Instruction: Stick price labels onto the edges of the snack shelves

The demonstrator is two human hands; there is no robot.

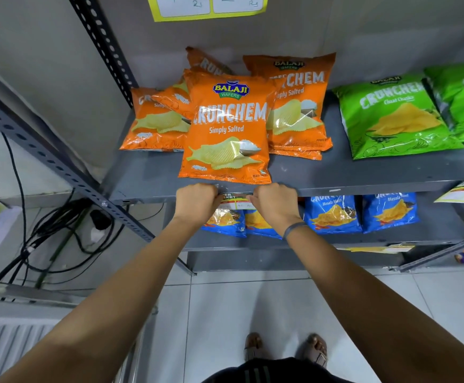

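Salted crisp packets [226, 128] lie on the upper shelf [363, 172], with chaat packets [391, 117] to their right. A price label [235, 201] sits on that shelf's front edge, between left hand [196, 203] and right hand [276, 204]. Masala packets [333, 214] lie on the shelf below.

You faced a matt grey painted metal shelf [363, 172], scuffed at its edge, with glossy crinkled plastic bags [226, 128] on it. The label [235, 200] looked like paper. The floor [225, 305] had smooth, faintly shiny tiles.
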